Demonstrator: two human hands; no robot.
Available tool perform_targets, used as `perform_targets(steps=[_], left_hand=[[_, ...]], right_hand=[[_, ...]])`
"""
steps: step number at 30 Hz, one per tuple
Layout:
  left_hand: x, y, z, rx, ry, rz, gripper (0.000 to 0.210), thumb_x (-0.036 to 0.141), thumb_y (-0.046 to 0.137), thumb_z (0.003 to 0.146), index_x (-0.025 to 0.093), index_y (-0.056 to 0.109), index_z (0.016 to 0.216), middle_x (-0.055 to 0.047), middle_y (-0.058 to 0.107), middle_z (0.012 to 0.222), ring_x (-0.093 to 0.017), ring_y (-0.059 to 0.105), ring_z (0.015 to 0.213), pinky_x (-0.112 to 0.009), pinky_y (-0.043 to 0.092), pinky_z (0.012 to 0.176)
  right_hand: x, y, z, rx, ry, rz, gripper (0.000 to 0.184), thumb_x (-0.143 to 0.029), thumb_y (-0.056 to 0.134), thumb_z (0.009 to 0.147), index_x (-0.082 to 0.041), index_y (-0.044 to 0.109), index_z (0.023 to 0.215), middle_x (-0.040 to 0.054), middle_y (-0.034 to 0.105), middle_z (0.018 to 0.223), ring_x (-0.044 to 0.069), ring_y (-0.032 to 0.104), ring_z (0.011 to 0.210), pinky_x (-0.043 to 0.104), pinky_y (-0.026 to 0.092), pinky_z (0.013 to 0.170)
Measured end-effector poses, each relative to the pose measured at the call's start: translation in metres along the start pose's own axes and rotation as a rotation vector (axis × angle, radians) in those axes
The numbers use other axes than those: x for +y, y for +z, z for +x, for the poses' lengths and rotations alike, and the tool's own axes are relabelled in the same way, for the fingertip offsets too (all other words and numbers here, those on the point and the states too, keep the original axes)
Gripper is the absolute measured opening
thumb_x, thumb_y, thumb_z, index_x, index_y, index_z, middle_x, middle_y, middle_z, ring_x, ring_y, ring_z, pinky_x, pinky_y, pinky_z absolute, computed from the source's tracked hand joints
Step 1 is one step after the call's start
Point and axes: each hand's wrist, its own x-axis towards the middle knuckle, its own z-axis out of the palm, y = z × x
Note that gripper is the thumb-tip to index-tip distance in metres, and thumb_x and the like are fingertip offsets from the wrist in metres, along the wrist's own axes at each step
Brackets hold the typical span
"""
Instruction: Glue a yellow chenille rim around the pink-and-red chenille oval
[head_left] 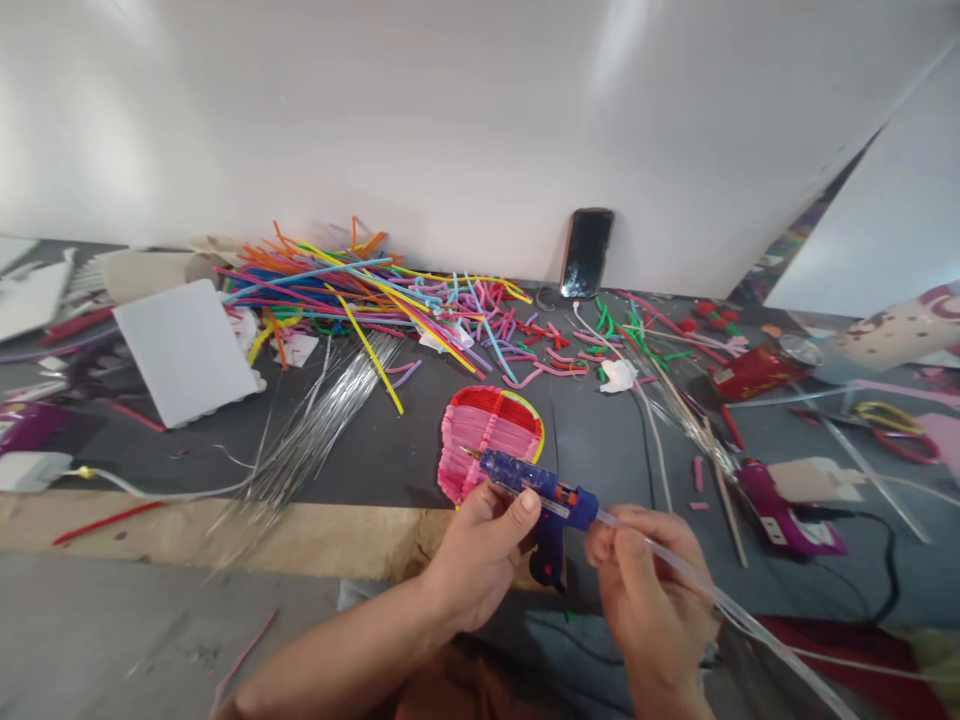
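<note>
My left hand [480,550] grips a blue glue gun [536,490] by its body, nozzle pointing left over a pink and red heart-shaped piece [487,432] made of pipe cleaners. My right hand [649,590] pinches a clear glue stick [720,600] whose front end sits at the back of the gun. The stick trails off to the lower right. Both hands are low in the view, near the front edge of the dark mat [375,460].
A heap of coloured pipe cleaners [375,290] lies at the back. Silver wires [315,420] fan out left of the heart. A white board [186,350], a phone [586,252] leaning on the wall, a red box [754,372] and a purple glue gun [780,510] lie around.
</note>
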Motion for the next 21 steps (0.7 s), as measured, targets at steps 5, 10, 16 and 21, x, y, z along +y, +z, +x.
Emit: perform_targets(steps=[5, 10, 16, 21], left_hand=[[-0.002, 0.002, 0.001, 0.016, 0.002, 0.048, 0.032, 0.037, 0.08, 0.069, 0.013, 0.067, 0.085, -0.005, 0.071, 0.083, -0.014, 0.063, 0.079, -0.024, 0.046, 0.076], [-0.005, -0.004, 0.003, 0.018, 0.01, 0.116, 0.033, 0.039, 0.079, 0.069, 0.013, 0.067, 0.084, -0.006, 0.07, 0.081, -0.013, 0.06, 0.068, -0.022, 0.044, 0.059], [-0.006, 0.0, 0.004, -0.059, 0.025, 0.167, 0.032, 0.041, 0.076, 0.072, 0.013, 0.07, 0.086, -0.006, 0.071, 0.08, -0.014, 0.061, 0.07, -0.023, 0.047, 0.064], [0.0, 0.009, 0.007, -0.054, -0.023, 0.155, 0.039, 0.045, 0.08, 0.065, 0.012, 0.071, 0.084, -0.006, 0.07, 0.073, -0.013, 0.063, 0.064, -0.023, 0.05, 0.066]], right_hand=[[0.005, -0.004, -0.003, 0.01, -0.038, -0.141, 0.003, -0.021, 0.063, 0.083, -0.02, 0.06, 0.082, -0.0016, 0.06, 0.068, 0.012, 0.058, 0.056, 0.026, 0.048, 0.053], [0.003, -0.006, -0.005, 0.002, -0.048, -0.198, 0.004, -0.021, 0.064, 0.081, -0.02, 0.061, 0.08, -0.0007, 0.062, 0.068, 0.013, 0.059, 0.055, 0.027, 0.049, 0.053], [0.006, -0.012, -0.002, -0.016, 0.088, -0.222, 0.015, -0.03, 0.068, 0.076, -0.024, 0.063, 0.089, 0.0006, 0.067, 0.078, 0.014, 0.062, 0.062, 0.026, 0.05, 0.056], [0.012, -0.007, -0.003, -0.324, 0.319, -0.169, 0.035, -0.053, 0.065, 0.073, -0.022, 0.065, 0.089, 0.0032, 0.065, 0.065, 0.017, 0.058, 0.055, 0.028, 0.049, 0.048]])
